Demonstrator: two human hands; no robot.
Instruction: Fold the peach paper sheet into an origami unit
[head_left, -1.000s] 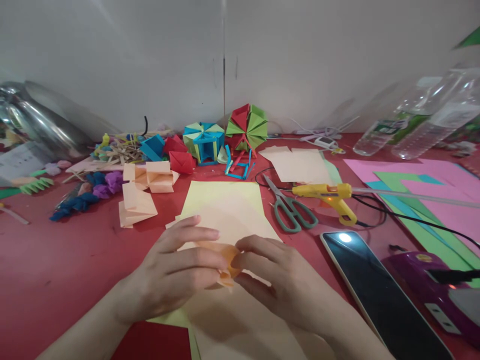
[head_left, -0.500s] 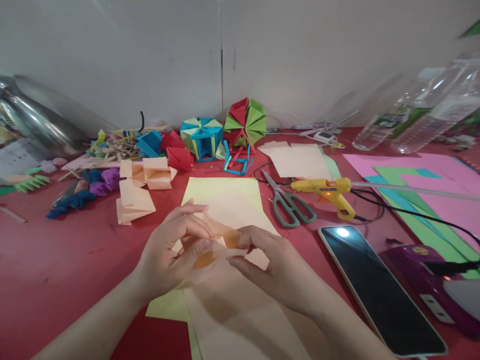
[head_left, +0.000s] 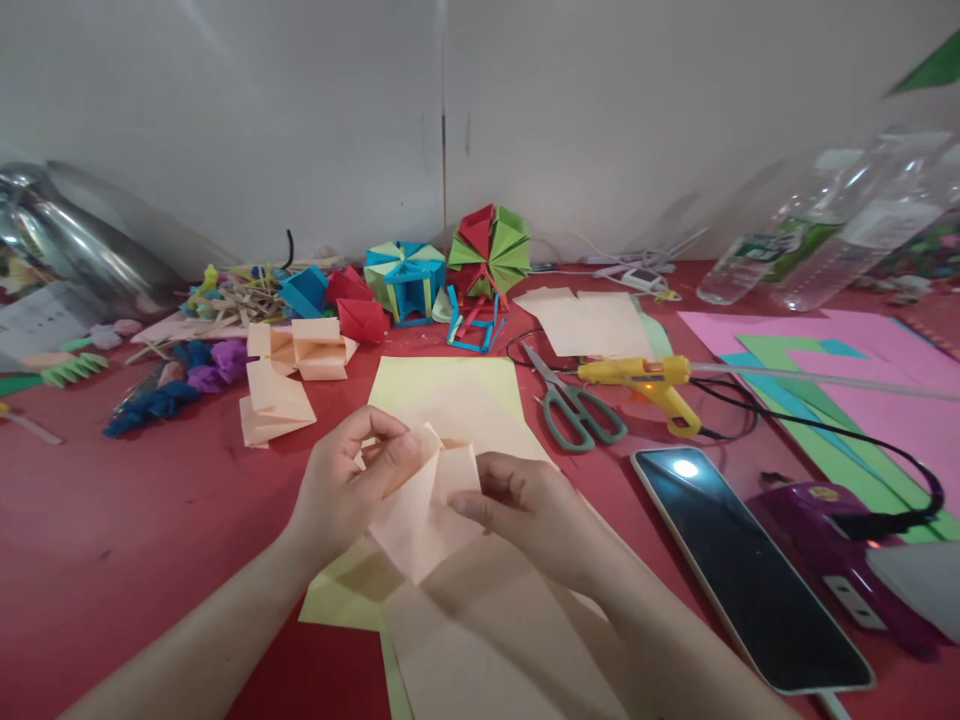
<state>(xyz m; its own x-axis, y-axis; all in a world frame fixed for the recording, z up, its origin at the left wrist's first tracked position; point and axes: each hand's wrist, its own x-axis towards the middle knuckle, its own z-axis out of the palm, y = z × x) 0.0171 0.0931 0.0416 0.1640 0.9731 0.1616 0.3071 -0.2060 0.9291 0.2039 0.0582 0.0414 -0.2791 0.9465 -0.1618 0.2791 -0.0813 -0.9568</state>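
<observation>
A folded piece of peach paper (head_left: 420, 515) is held between both hands near the middle of the view. My left hand (head_left: 352, 480) pinches its upper left part between thumb and fingers. On the right side, my right hand (head_left: 521, 505) grips the paper with the thumb in front and the fingers partly hidden behind it. Beneath the hands lie a peach sheet (head_left: 502, 640) and a yellow sheet (head_left: 450, 375). Other folded peach pieces (head_left: 277, 405) rest to the left, beyond my left hand.
Scissors (head_left: 577, 410), a yellow glue gun (head_left: 637, 375) with its cable and a phone (head_left: 750, 570) lie to the right. Paper models (head_left: 405, 280) stand at the back. A metal jug (head_left: 97, 240) is at the far left, plastic bottles (head_left: 855, 230) at the right.
The folded peach paper has been turned and lifted, and its broad creased face now shows. My left fingers have closed into a tighter pinch. The view has shifted slightly.
</observation>
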